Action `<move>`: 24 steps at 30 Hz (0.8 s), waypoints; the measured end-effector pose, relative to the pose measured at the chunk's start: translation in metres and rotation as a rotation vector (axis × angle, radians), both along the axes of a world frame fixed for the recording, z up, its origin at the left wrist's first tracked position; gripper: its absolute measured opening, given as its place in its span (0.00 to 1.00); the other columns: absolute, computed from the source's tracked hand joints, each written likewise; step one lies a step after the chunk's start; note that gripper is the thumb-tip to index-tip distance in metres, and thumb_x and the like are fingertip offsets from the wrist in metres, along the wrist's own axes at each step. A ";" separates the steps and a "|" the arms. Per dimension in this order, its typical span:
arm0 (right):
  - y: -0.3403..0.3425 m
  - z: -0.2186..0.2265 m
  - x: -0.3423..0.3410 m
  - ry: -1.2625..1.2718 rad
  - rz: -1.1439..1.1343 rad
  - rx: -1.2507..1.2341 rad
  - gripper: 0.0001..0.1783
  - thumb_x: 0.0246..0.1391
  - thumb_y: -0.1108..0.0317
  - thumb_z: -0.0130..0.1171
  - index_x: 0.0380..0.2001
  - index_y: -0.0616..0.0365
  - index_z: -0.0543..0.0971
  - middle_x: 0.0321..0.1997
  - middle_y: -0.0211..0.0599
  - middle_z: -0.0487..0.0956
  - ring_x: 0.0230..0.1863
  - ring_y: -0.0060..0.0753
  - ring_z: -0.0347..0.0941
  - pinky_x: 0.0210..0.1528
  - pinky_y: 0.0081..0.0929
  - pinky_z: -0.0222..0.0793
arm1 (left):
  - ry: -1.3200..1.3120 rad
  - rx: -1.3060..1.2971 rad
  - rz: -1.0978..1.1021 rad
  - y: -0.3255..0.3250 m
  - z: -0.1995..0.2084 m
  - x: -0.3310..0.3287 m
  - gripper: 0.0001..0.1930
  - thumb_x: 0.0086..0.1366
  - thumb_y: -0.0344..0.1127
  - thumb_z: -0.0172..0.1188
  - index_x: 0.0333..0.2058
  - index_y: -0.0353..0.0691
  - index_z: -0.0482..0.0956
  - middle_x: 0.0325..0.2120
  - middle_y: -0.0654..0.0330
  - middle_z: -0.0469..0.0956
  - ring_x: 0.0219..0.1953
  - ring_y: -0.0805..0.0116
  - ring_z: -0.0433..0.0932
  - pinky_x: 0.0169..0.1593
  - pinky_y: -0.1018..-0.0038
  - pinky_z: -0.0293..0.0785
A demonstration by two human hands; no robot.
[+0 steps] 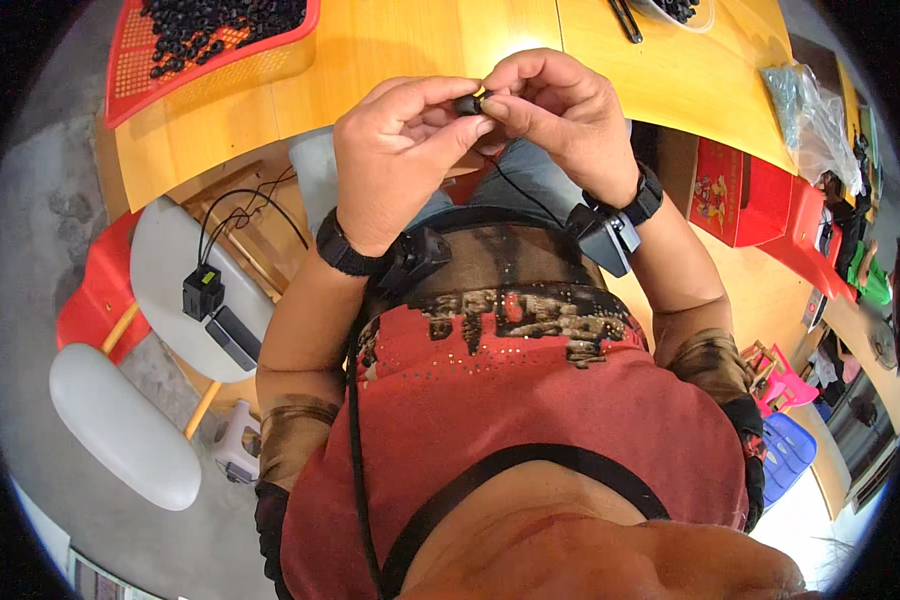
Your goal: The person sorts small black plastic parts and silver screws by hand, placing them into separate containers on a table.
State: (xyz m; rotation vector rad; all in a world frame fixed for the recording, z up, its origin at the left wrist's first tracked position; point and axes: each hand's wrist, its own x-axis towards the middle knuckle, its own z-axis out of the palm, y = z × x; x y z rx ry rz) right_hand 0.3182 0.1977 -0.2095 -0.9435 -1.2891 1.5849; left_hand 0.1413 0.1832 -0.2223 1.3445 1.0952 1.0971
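Above my lap, at the near edge of the yellow table, both hands meet at the fingertips. My left hand [395,150] pinches a small black cylindrical part [467,104] between thumb and forefinger. A bit of yellow-green [481,92] shows at the end of that part nearest the other hand. My right hand [570,120] is closed too, thumb and forefinger pressed at this yellow-green end. Its fingertips cover some of the piece, so I cannot tell whether the yellow-green bit is separate. Black straps with small devices are on both wrists.
A red plastic basket [311,28] of small black parts stands on the table [400,40] at the far left. At far right are a black pen-like tool [626,20], a bowl of black parts [711,14] and a clear bag [810,110]. A grey chair [125,425] stands left.
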 end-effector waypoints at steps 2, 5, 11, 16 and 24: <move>-0.002 0.000 0.000 0.042 -0.002 -0.063 0.07 0.51 0.76 0.58 0.35 0.62 0.75 0.31 0.30 0.78 0.33 0.16 0.74 0.36 0.13 0.71 | -0.006 0.020 -0.017 0.001 0.001 -0.001 0.12 0.52 0.21 0.63 0.37 0.29 0.77 0.33 0.60 0.75 0.31 0.77 0.75 0.35 0.84 0.72; -0.004 -0.003 0.001 0.073 -0.020 -0.042 0.07 0.51 0.77 0.58 0.35 0.63 0.75 0.31 0.31 0.78 0.34 0.17 0.75 0.37 0.13 0.72 | -0.011 0.011 -0.068 0.003 0.002 -0.001 0.14 0.51 0.21 0.63 0.39 0.31 0.78 0.33 0.62 0.75 0.32 0.78 0.74 0.37 0.85 0.71; -0.010 -0.010 0.006 0.108 -0.053 -0.047 0.07 0.50 0.78 0.58 0.35 0.63 0.75 0.32 0.32 0.78 0.34 0.18 0.75 0.37 0.14 0.72 | -0.037 0.000 -0.108 0.003 0.000 -0.001 0.14 0.52 0.23 0.63 0.39 0.35 0.79 0.33 0.61 0.75 0.32 0.77 0.75 0.37 0.84 0.72; -0.011 -0.011 0.010 0.120 -0.015 -0.028 0.07 0.50 0.78 0.58 0.34 0.64 0.75 0.32 0.32 0.78 0.34 0.19 0.75 0.37 0.14 0.72 | -0.207 -0.119 -0.197 0.002 0.002 -0.003 0.13 0.58 0.24 0.58 0.43 0.32 0.76 0.38 0.59 0.74 0.35 0.75 0.76 0.42 0.82 0.73; -0.016 -0.010 0.006 0.038 -0.064 0.022 0.07 0.49 0.78 0.59 0.33 0.63 0.75 0.31 0.32 0.78 0.33 0.19 0.76 0.36 0.14 0.72 | -0.472 -0.269 -0.216 0.001 -0.004 -0.006 0.16 0.58 0.23 0.57 0.46 0.28 0.71 0.35 0.56 0.76 0.35 0.72 0.77 0.42 0.79 0.76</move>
